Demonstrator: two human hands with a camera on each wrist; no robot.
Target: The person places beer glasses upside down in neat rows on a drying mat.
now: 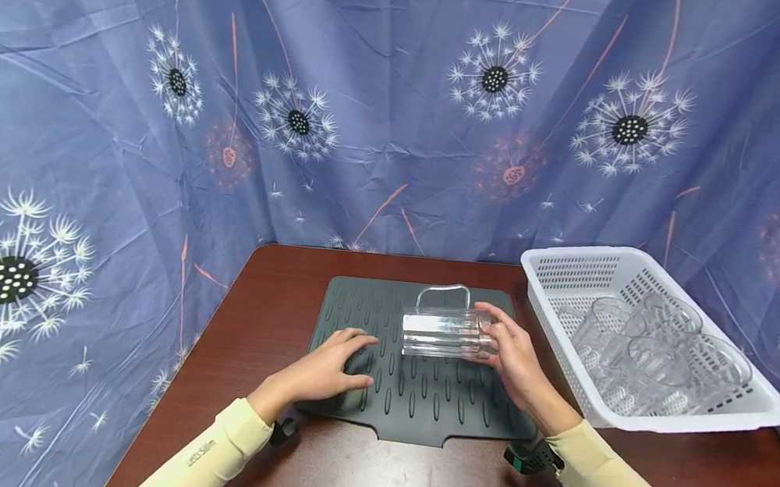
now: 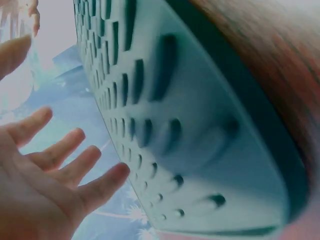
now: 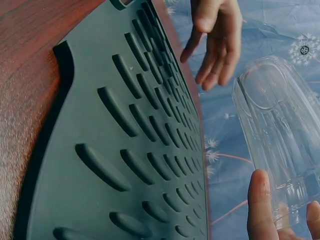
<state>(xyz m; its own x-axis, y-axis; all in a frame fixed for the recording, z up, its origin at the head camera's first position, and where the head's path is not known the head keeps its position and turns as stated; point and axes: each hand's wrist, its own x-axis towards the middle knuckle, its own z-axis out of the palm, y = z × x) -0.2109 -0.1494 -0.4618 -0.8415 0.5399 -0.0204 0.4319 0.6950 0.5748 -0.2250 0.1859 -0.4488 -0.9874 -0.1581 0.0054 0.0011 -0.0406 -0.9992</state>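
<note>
A transparent, ribbed, cylindrical mug [image 1: 441,333] lies sideways in the air above the middle of a dark grey-green mat [image 1: 411,426] with raised oval ridges, which sits on a reddish-brown wooden table [image 1: 289,261]. The right hand [image 1: 518,362] holds it by its right end, thumb and fingers curled round the wall, and the looped clear handle [image 1: 444,288] sticks out on the far side, untouched. The left hand [image 1: 323,366] is over the left part of the mat, its grip empty with the fingers spread, just left of the mug and apart from it. To the right, a white perforated plastic basket [image 1: 557,338] holds several clear drinking vessels [image 1: 657,363].

The mug looks stiff, and if it is glass it should be fairly heavy for its size and easy to chip or crack; the pictures do not settle whether it is glass or clear plastic. Its smooth surface would likely slip when wet, though the ribs may help the fingertips. The handle seems the surest hold; failing that, a grip round the body nearer the middle would balance the weight better than one end.
</note>
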